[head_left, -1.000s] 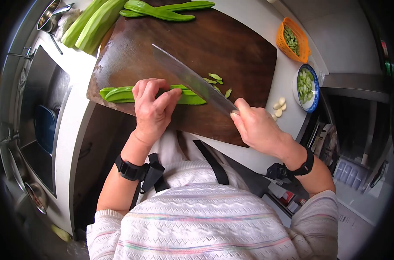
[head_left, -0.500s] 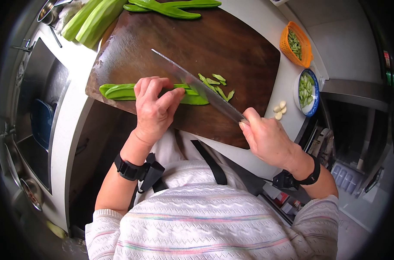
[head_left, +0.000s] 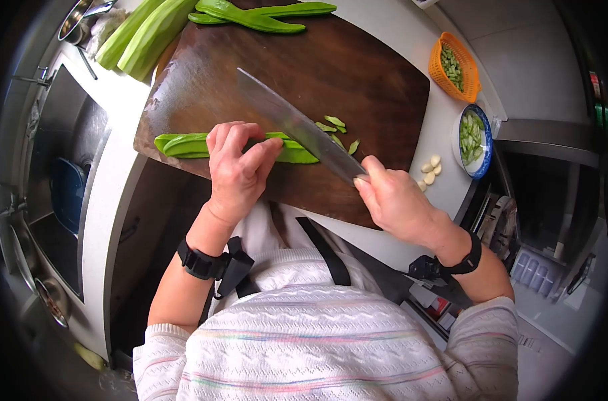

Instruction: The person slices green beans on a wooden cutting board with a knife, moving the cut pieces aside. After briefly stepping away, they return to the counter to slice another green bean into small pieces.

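Observation:
My left hand (head_left: 238, 160) has its fingers curled down on long green peppers (head_left: 182, 145) lying across the near part of a dark wooden cutting board (head_left: 331, 60). The handle of a kitchen knife (head_left: 292, 121) is in my right hand (head_left: 399, 199), closed round it. Its broad blade slants up and left over the right end of the peppers, just beyond my left fingertips, and hides part of the board behind it. Several slanted pepper slices (head_left: 335, 121) lie on the board to the right of the blade.
Whole green peppers (head_left: 250, 15) and peeled pale-green gourds (head_left: 157, 30) lie at the board's far left. Along the right stand an orange basket (head_left: 474, 83) of chopped greens, a blue-rimmed bowl (head_left: 488, 157) of slices, and garlic cloves (head_left: 429, 178). A sink (head_left: 70, 167) is at left.
My right hand and the knife have shifted slightly left, so the blade now covers some of the slices. My left hand stays in place on the peppers.

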Action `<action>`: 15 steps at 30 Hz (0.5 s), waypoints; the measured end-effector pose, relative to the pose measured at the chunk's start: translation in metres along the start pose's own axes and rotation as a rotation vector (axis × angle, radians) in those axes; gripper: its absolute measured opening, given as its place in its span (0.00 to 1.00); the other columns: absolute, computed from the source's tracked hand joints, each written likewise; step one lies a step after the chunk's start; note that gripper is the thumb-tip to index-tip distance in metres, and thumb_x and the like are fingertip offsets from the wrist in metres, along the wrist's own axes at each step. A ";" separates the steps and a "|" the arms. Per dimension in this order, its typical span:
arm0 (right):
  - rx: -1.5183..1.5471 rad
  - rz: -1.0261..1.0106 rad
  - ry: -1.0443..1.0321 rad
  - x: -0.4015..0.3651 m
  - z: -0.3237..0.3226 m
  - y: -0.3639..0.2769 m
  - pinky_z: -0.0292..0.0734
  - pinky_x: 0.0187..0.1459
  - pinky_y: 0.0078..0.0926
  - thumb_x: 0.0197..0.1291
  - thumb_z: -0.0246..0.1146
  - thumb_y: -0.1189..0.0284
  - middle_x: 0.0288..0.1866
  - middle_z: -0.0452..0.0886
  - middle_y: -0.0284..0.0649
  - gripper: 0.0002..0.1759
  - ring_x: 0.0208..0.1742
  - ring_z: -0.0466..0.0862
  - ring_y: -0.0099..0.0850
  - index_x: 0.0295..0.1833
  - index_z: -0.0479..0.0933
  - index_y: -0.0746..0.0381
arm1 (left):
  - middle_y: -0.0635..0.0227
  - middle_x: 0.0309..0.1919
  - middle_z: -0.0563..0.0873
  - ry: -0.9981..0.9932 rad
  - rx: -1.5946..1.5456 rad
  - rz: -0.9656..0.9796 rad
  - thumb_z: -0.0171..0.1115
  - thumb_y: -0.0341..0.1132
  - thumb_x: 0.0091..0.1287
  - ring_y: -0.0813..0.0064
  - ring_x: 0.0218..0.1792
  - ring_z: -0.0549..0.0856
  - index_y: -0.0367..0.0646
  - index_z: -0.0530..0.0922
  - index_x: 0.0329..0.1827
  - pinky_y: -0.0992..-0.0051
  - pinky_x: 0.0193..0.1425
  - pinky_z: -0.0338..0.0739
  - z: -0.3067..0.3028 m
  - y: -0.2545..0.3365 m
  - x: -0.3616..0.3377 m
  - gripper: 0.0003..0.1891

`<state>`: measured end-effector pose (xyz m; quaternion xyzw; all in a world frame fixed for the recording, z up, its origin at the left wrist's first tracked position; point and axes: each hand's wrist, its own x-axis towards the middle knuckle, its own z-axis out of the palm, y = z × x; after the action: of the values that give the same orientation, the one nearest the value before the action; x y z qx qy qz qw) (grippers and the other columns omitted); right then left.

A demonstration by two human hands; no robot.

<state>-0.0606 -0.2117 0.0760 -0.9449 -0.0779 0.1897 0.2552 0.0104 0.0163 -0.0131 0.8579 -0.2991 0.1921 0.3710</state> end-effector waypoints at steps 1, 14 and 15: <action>0.010 0.019 -0.020 -0.001 -0.003 -0.001 0.73 0.27 0.49 0.66 0.54 0.73 0.18 0.75 0.50 0.09 0.24 0.79 0.52 0.39 0.63 0.66 | 0.68 0.34 0.79 0.001 0.002 -0.002 0.70 0.26 0.48 0.64 0.40 0.79 0.46 0.84 0.35 0.67 0.48 0.69 0.000 0.000 0.000 0.11; 0.007 0.033 -0.091 -0.008 -0.020 -0.012 0.72 0.26 0.48 0.66 0.54 0.74 0.18 0.74 0.50 0.09 0.24 0.79 0.52 0.38 0.62 0.66 | 0.68 0.34 0.79 0.012 -0.012 -0.005 0.70 0.26 0.47 0.65 0.40 0.79 0.46 0.84 0.35 0.67 0.48 0.69 0.000 0.000 -0.001 0.11; 0.021 0.022 -0.089 -0.007 -0.020 -0.011 0.72 0.26 0.48 0.66 0.54 0.74 0.18 0.75 0.51 0.09 0.25 0.79 0.53 0.39 0.62 0.67 | 0.68 0.34 0.79 0.012 -0.010 -0.006 0.70 0.26 0.47 0.65 0.40 0.79 0.46 0.84 0.34 0.67 0.48 0.69 0.001 0.000 -0.001 0.11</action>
<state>-0.0597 -0.2133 0.0995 -0.9337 -0.0766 0.2351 0.2591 0.0101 0.0163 -0.0141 0.8557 -0.2954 0.1946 0.3777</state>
